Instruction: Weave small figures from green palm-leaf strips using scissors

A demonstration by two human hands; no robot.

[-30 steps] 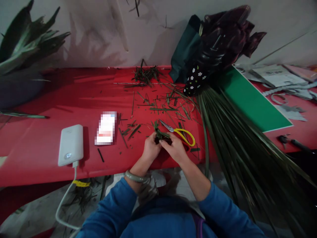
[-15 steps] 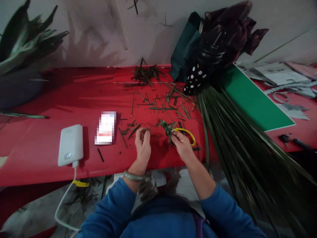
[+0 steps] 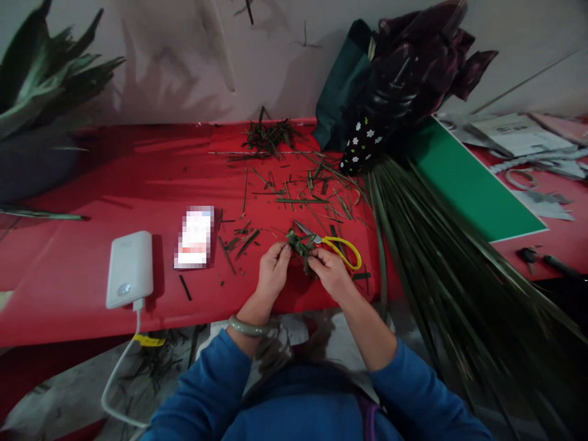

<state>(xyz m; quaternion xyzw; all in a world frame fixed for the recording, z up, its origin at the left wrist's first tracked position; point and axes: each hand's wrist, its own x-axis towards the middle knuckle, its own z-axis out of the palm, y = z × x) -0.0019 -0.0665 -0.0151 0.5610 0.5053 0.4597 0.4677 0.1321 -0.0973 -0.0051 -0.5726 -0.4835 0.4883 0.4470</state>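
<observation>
A small woven piece of green leaf strips [image 3: 301, 245] is held between my two hands above the red table. My left hand [image 3: 274, 269] pinches its left edge with thumb and fingertips. From the other side, my right hand [image 3: 329, 272] grips it with fingers closed. Just behind the woven piece lie scissors with yellow handles [image 3: 351, 251], their metal blades pointing up and left and partly hidden by the leaf work. Cut leaf scraps [image 3: 248, 242] are scattered around both hands.
On the left are a white power bank [image 3: 131, 269] with a cable and a phone [image 3: 195, 239]. Long green leaves [image 3: 441, 263] spread over the right edge, near a green board [image 3: 478, 184]. A scrap heap [image 3: 271, 135] sits by the wall.
My left hand has moved right and up to pinch the woven leaf piece, which it was apart from before. The piece has shifted slightly left in my right hand, baring the scissor blades.
</observation>
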